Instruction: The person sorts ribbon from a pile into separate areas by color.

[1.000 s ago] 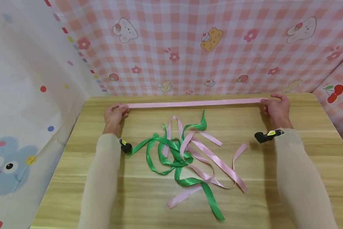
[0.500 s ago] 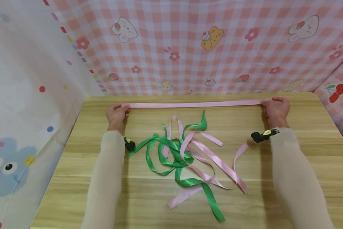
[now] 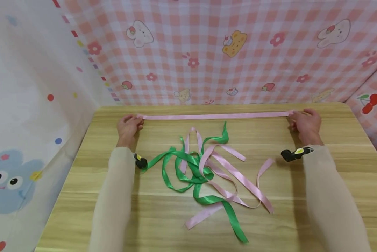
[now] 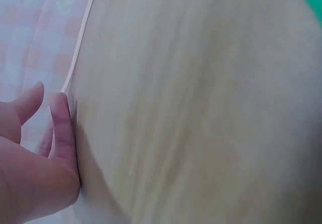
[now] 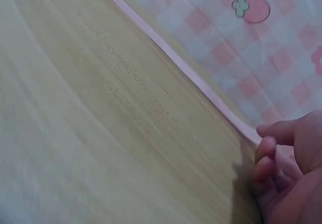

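A pink ribbon (image 3: pixel 217 116) lies stretched straight along the far part of the wooden table. My left hand (image 3: pixel 128 128) is at its left end. In the left wrist view, the thumb stands apart from the fairly straight fingers (image 4: pixel 61 126), and a fingertip touches the ribbon's end. My right hand (image 3: pixel 307 123) is at the other end, where thumb and forefinger pinch the ribbon (image 5: pixel 193 78) in the right wrist view. Between my forearms, a green ribbon (image 3: pixel 168 175) lies loosely tangled with more pink ribbons (image 3: pixel 239 175).
The wooden table (image 3: pixel 163 224) meets a pink checked cloth (image 3: pixel 163 45) along its far edge. A white printed cloth (image 3: pixel 34 119) hangs on the left. Black wrist cameras sit at both sleeve cuffs.
The stretched ribbon has come down slightly at its right end and now lies straighter. Its left end, earlier across my left fingers, now shows beyond the fingertips. The tangled ribbons stay put.
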`<move>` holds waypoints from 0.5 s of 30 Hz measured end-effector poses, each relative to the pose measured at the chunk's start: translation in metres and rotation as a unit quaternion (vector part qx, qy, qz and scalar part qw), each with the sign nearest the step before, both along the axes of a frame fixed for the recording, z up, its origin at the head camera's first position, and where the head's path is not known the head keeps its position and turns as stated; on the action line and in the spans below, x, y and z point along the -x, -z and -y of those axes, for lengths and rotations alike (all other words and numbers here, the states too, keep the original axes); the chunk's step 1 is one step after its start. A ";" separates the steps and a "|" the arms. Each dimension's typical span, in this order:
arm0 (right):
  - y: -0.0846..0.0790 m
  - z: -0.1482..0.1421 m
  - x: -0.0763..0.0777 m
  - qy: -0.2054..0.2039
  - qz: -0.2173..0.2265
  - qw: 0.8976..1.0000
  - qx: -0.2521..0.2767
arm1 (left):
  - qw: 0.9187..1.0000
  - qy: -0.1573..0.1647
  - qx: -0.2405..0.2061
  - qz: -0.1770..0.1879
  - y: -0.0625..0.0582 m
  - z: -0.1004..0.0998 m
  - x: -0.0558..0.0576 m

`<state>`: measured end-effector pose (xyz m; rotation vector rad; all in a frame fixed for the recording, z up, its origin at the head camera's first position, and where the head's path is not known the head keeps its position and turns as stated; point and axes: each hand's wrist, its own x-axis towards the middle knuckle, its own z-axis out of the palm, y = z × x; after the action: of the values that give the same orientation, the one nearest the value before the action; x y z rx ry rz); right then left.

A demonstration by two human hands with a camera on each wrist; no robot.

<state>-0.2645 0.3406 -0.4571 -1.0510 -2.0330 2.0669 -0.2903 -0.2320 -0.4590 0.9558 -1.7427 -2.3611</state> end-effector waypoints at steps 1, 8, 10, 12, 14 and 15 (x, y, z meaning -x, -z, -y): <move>-0.002 -0.001 -0.002 -0.004 0.005 1.000 -0.001 | 1.000 -0.001 -0.002 -0.011 0.000 0.001 -0.002; -0.018 0.002 -0.022 -0.049 -0.006 0.998 -0.029 | 0.994 0.059 0.075 -0.043 -0.010 0.006 -0.023; -0.023 0.007 -0.031 -0.093 -0.031 0.993 -0.061 | 0.988 0.092 0.110 -0.052 -0.017 0.004 -0.032; -0.027 0.015 -0.041 -0.137 -0.059 0.986 -0.077 | 0.980 0.122 0.140 -0.073 -0.022 -0.001 -0.040; -0.031 0.025 -0.049 -0.175 -0.079 0.978 -0.081 | 0.971 0.151 0.162 -0.095 -0.026 -0.006 -0.049; -0.033 0.030 -0.054 -0.195 -0.086 0.973 -0.089 | 0.966 0.167 0.169 -0.105 -0.028 -0.009 -0.053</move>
<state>-0.2106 0.3105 -0.4240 -0.4511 -2.4264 1.9938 -0.2373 -0.2225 -0.4309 0.3748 -2.2565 -2.1218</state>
